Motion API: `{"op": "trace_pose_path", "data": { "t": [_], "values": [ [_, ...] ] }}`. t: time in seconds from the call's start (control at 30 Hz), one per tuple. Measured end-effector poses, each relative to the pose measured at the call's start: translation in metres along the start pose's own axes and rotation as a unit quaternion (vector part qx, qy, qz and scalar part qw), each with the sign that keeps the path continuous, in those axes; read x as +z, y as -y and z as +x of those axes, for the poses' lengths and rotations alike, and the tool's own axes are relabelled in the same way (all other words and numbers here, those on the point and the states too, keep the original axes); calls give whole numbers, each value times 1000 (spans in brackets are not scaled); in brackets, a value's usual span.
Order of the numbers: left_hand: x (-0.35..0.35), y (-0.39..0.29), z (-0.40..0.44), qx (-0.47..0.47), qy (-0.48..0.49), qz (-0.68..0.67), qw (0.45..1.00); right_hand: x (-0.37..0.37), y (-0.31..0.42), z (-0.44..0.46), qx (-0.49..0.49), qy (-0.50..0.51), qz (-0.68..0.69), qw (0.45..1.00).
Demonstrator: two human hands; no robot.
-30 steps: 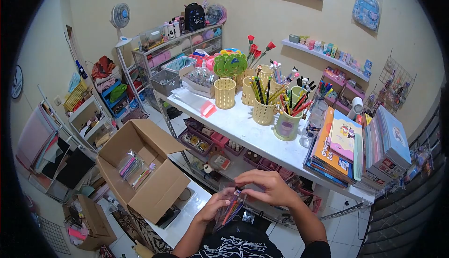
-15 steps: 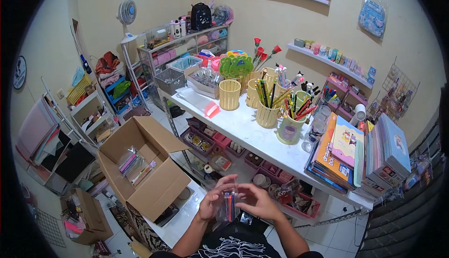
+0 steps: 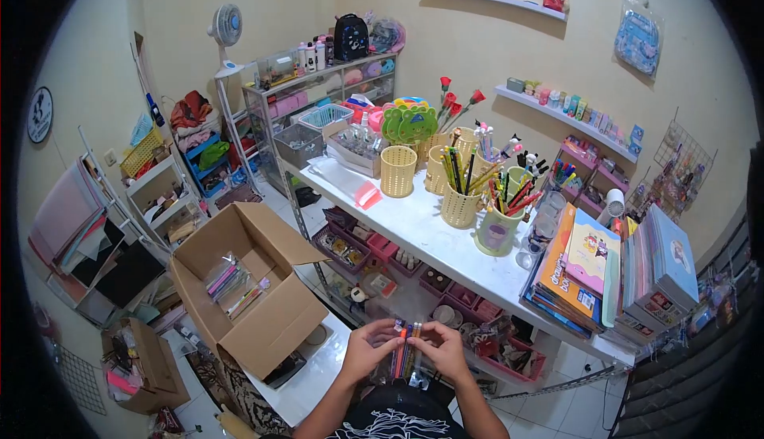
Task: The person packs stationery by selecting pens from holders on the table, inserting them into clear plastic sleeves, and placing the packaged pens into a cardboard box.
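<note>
Low in front of my body, a clear plastic pack of pens (image 3: 404,356) stands roughly upright, showing purple, orange, dark and yellowish barrels. My left hand (image 3: 369,351) pinches its left side near the top, thumb pressed inward. On the opposite side, my right hand (image 3: 442,351) is closed on the pack as well, its thumb near the pen ends. Some fingers behind the pack are hidden. To the left, an open cardboard box (image 3: 274,323) contains a few more clear packs of pens (image 3: 228,276).
Beyond my hands, a white table (image 3: 414,224) carries woven cups (image 3: 397,172), several filled with pens and pencils, and stacked books (image 3: 569,272) at its right end. Pink baskets (image 3: 517,359) sit on the shelf underneath. A fan (image 3: 227,25) stands at the back left.
My hands have come closer together around the pack, from loosely spread fingers to a pinch on both sides near the top. The view has shifted slightly.
</note>
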State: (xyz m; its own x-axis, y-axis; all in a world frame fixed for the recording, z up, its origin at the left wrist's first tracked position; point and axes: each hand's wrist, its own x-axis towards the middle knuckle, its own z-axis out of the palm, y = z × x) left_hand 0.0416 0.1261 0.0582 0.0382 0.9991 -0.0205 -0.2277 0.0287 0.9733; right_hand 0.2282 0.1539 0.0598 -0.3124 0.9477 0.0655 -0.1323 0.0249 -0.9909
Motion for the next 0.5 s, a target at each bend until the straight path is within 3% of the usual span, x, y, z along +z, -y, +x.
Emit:
{"op": "trace_pose_path", "data": {
  "t": [0.37,0.5],
  "values": [
    [-7,0,-9,49,-85,42,994,18,3,13,17,14,13,1000],
    [-20,8,-12,58,-78,52,994,24,3,24,-40,18,-5,999]
  ]
}}
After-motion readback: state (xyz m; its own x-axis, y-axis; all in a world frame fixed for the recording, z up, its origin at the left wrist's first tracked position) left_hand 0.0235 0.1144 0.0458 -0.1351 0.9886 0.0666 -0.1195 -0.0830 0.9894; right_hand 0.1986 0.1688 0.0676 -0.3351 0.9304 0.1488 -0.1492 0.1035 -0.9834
